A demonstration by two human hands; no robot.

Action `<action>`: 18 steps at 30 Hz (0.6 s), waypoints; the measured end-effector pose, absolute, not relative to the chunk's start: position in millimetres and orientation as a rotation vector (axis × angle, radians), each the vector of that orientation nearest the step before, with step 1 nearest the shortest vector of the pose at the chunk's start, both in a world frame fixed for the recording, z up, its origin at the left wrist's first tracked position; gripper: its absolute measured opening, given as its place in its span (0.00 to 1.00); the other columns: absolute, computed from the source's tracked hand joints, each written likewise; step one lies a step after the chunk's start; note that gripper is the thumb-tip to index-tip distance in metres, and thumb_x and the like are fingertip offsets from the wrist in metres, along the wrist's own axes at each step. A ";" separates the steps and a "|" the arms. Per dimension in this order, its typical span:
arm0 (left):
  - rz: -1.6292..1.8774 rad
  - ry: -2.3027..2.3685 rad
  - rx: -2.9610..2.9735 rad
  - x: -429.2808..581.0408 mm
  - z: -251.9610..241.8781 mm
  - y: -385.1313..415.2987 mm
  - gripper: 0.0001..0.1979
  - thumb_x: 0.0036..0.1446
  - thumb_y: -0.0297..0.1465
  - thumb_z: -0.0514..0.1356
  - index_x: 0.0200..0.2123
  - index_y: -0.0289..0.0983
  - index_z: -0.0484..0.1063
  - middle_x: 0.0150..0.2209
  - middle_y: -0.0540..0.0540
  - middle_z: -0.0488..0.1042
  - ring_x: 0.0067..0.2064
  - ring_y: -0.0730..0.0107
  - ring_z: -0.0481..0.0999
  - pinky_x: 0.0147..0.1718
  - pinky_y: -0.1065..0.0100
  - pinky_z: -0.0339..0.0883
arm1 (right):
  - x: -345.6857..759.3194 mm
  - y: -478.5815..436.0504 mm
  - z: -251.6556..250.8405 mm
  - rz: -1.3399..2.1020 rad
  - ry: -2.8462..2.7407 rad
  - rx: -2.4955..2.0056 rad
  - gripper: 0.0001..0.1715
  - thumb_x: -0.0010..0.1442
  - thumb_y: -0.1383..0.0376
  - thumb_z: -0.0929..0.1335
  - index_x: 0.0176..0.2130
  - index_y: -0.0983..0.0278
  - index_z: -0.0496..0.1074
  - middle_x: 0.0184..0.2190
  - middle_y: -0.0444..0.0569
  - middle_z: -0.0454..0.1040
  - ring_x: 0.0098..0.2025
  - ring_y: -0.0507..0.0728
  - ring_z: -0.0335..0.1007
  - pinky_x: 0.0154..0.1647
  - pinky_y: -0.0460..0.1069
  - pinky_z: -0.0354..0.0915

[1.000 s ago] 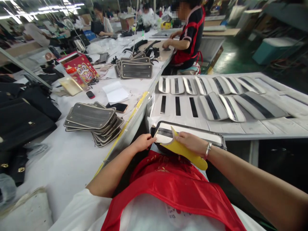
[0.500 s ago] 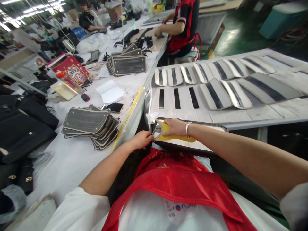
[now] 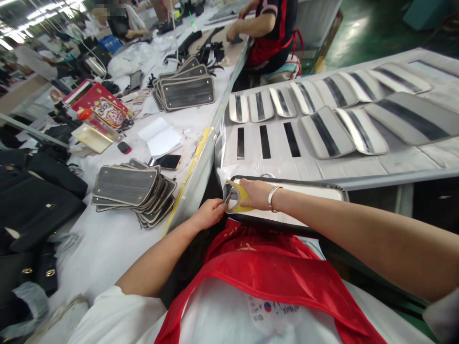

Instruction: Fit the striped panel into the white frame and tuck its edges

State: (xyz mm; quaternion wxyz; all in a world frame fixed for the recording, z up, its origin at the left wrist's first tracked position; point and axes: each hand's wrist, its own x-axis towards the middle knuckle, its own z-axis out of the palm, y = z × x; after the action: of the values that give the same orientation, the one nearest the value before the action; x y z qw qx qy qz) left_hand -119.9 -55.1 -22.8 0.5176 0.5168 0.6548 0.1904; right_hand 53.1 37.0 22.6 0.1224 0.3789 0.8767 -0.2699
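Observation:
A long white panel with a dark rim [image 3: 315, 193] lies across my lap, in front of a red apron. My right hand [image 3: 255, 194] lies flat on a yellow plastic scraper [image 3: 237, 203], pressing it onto the panel's left end; a silver bangle circles that wrist. My left hand [image 3: 210, 213] is closed on the panel's left edge, fingertips pinched next to the scraper.
A stack of grey rounded panels [image 3: 131, 188] sits on the white table [image 3: 107, 239] to my left, with a phone [image 3: 168, 162] and paper beyond. To my right a rack [image 3: 376, 165] carries several white panels with black stripes. A person in red and black [image 3: 267, 28] works farther along.
My right hand has slid left along the panel, pulling the yellow scraper from the panel's middle to its left end. My left hand kept its grip on the edge.

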 end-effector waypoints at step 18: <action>0.806 1.174 0.762 -116.5 -49.9 -52.5 0.22 0.51 0.52 0.51 0.23 0.38 0.55 0.13 0.56 0.56 0.17 0.76 0.63 0.15 0.74 0.56 | 50.3 40.0 27.7 -0.842 2.456 1.169 0.31 0.48 0.59 0.69 0.49 0.70 0.61 0.39 0.59 0.73 0.42 0.65 0.71 0.37 0.51 0.63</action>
State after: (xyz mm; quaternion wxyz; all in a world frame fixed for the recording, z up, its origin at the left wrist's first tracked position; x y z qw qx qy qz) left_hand -116.5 -52.5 -49.9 0.6911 0.3410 0.5253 0.3607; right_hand 50.3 40.0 27.7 0.1467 0.4062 0.8532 -0.2925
